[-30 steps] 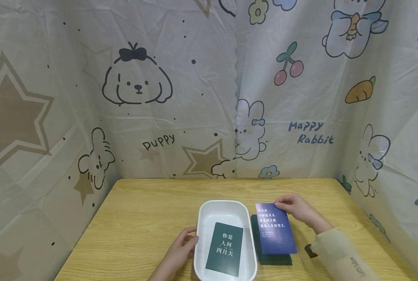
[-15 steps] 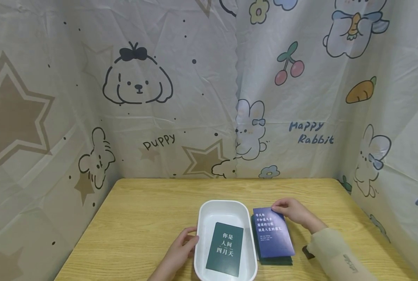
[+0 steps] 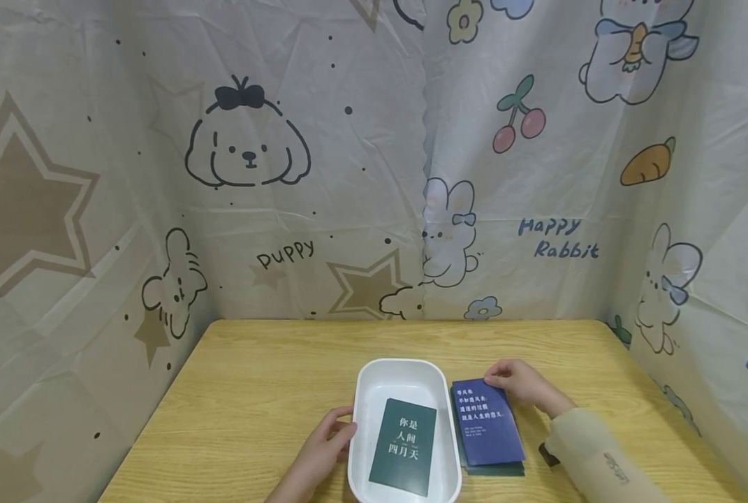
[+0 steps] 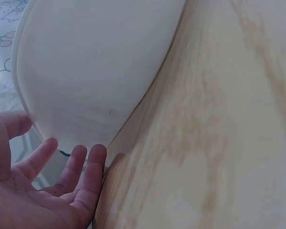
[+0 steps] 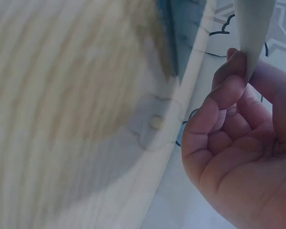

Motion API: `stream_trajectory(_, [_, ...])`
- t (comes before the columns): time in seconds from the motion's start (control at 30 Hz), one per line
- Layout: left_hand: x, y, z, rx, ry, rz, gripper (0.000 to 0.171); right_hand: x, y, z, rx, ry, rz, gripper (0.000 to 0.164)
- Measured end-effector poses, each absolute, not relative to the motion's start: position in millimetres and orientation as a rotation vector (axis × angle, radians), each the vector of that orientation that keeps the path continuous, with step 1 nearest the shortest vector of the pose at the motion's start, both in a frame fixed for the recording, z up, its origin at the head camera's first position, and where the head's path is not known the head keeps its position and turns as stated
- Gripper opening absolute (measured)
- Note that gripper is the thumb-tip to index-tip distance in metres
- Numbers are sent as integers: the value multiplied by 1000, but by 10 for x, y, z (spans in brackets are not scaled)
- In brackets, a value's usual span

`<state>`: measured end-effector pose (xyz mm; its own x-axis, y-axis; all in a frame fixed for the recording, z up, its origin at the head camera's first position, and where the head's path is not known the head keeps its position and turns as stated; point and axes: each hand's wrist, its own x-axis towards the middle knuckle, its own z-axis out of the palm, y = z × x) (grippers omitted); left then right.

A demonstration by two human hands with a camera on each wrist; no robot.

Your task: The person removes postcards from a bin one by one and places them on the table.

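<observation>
A white plastic tray (image 3: 356, 391) holds a green card (image 3: 405, 447) printed with white characters. My left hand (image 3: 323, 440) rests its loosely bent fingers against the tray's left outer wall, and its thumb is by the rim; the left wrist view has these fingertips (image 4: 99, 149) against the white wall (image 4: 95, 71). To the right of the tray, my right hand (image 3: 524, 384) pinches the top right corner of a blue card (image 3: 487, 426) between thumb and fingers. That card hangs over a stack of green cards (image 3: 499, 470), mostly covered. Its pale underside (image 5: 255, 28) shows between the right fingers in the right wrist view.
A wood-grain table (image 3: 273, 370) bears everything. A patterned cloth (image 3: 348, 175) with cartoon animals stands round its back and sides. Something small and black (image 3: 547, 455) is at the right sleeve's cuff (image 3: 575, 433).
My right hand has drawn the blue card towards me and slightly left, so it now covers more of the green stack. The left hand and tray have stayed in place.
</observation>
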<state>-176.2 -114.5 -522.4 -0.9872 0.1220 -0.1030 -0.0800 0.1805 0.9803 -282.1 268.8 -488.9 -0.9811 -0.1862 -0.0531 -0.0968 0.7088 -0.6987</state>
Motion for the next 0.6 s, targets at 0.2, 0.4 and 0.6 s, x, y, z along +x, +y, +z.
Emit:
stream_trajectory(0.2, [-1772,-1142,-5246,41,2298,1906,49,-2817,2687,-4972,-292,2871,-1023,11])
stream_trajectory(0.4, [-1782,-1144,-5259,43,2291,1914,49,-2813,2660,-5004,-234,2918,-956,11])
stream_trajectory(0.6, [-1774,-1141,-5246,40,2294,1906,49,-2815,2626,-4999,-197,2950,-890,13])
